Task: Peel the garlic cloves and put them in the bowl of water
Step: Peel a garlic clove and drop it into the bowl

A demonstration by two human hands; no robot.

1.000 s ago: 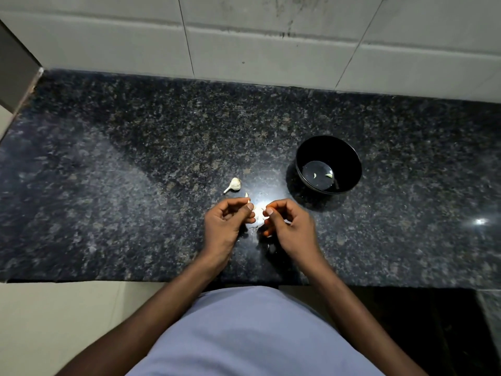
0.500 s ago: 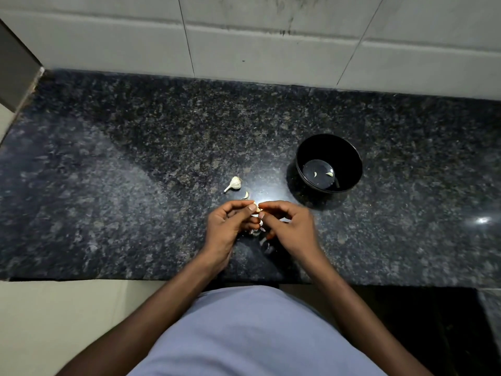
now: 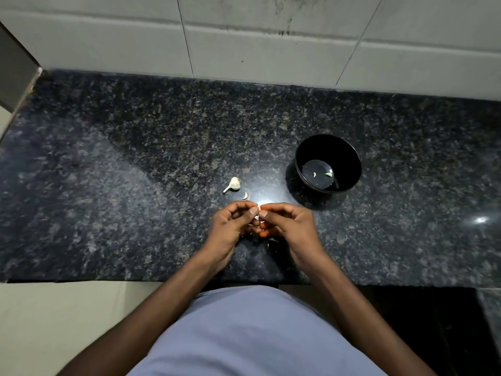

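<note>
Both hands meet low in the middle of the dark stone counter [image 3: 108, 185], fingertips together over one garlic clove [image 3: 258, 208]. The left hand [image 3: 230, 226] has its fingers curled, thumb and forefinger pinching the clove from the 9 o'clock side. The right hand [image 3: 287, 223] is curled as well, its thumb and forefinger nipping the same clove from 3 o'clock. Only a pale sliver of the clove shows between the fingertips; how much skin is on it cannot be told.

The step in hand appears to be peeling this clove. Small pale scraps [image 3: 271, 240] lie on the counter just under the hands, likely shed skin.

At about 11 o'clock from the hands a loose clove [image 3: 245, 196] lies near, and just beyond it, the same way, sits the rest of the garlic head [image 3: 233, 184] with its stalk. The black bowl [image 3: 352, 158] stands at about 2 o'clock from the hands, apart from them, with water and two peeled cloves [image 3: 321, 174] in its bottom.

Next, the skin must come fully away; then the right hand, the nearer one, would most likely carry the bare clove up towards 2 o'clock and drop it in the water. The loose clove and the head are not yet peeled.
</note>
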